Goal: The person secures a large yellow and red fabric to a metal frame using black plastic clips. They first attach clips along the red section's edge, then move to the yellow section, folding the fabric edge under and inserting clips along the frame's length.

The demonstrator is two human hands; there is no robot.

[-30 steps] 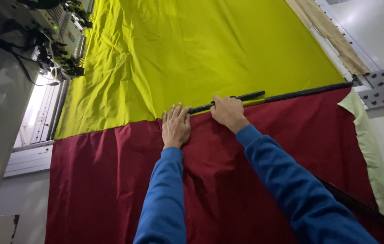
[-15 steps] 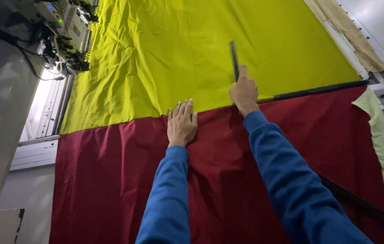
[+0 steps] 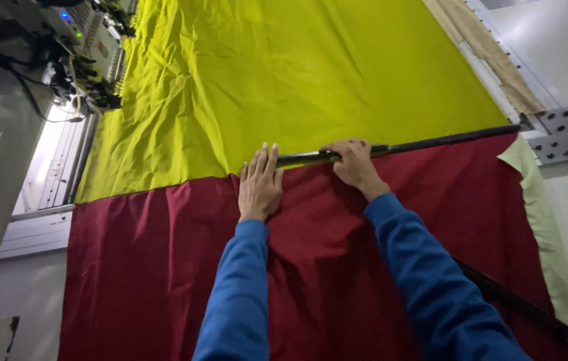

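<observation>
While left hand (image 3: 259, 189) flattens red cloth (image 3: 164, 267), right hand (image 3: 356, 165) presses black bar (image 3: 431, 142), yellow cloth (image 3: 284, 73) above.

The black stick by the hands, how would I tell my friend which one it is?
Find the big cloth that is yellow on top and red below. Where the two colours meet lies a thin black bar, running from the right edge to the middle. The right hand rests on its end; the left hand lies flat beside it. Another dark bar lies lower right, untouched.
</observation>
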